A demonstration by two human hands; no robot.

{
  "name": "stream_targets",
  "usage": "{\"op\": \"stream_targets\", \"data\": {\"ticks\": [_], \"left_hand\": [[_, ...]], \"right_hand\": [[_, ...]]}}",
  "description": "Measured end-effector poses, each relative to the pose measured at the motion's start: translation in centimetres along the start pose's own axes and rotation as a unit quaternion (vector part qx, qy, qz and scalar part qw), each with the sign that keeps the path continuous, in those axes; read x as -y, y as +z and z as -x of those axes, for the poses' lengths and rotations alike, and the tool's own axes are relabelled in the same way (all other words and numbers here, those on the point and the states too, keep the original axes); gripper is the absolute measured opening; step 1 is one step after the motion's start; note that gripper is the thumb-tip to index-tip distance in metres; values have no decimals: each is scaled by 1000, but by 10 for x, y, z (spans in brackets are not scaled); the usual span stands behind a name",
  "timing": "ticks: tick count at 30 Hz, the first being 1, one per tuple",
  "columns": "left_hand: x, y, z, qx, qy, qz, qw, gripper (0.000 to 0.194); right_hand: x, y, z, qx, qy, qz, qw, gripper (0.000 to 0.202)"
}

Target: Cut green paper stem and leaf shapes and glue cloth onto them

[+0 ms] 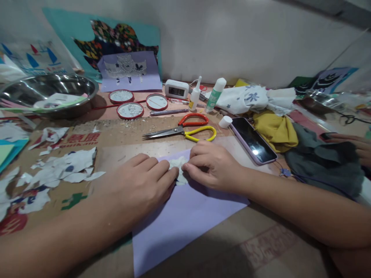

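Observation:
A sheet of purple paper (pixel 185 220) lies in front of me on the cardboard. On its upper part sits a small white cloth piece (pixel 182 178) with dark marks, partly covered by my fingers. My left hand (pixel 145 177) rests on the paper, fingers bent together, its thumb and forefinger at the piece's left edge. From the other side, my right hand (pixel 213 166) pinches the right edge between thumb and curled fingers. Just beyond the hands lie scissors (pixel 182 131) with one red and one yellow handle loop, blades pointing left.
White cloth scraps (pixel 68 166) litter the left side near a steel bowl (pixel 52 94). Behind are red-rimmed dishes (pixel 130 110) of beads, a glue bottle (pixel 195 94), a glue stick (pixel 216 94) and a clock (pixel 176 89). A phone (pixel 253 139) lies right; another person's hand (pixel 348 144) is beyond.

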State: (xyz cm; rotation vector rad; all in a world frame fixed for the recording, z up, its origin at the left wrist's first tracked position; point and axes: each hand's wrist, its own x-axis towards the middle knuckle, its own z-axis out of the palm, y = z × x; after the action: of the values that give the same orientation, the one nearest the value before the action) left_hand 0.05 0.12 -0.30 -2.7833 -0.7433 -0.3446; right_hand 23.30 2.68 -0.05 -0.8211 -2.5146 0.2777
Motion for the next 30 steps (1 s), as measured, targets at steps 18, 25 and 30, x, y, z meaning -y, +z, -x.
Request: {"op": "stream_targets", "data": {"ticks": [18, 25, 30], "left_hand": [[2, 2, 0, 17, -37, 33, 999, 21], [3, 3, -1, 36, 9, 44, 998, 31], [-2, 4, 0, 20, 8, 15, 1000, 28]], "right_hand": [[-1, 1, -1, -44, 60, -46, 996, 38], [-3, 0, -2, -61, 69, -77, 993, 39], [-4, 3, -1, -27, 21, -53, 998, 41]]}}
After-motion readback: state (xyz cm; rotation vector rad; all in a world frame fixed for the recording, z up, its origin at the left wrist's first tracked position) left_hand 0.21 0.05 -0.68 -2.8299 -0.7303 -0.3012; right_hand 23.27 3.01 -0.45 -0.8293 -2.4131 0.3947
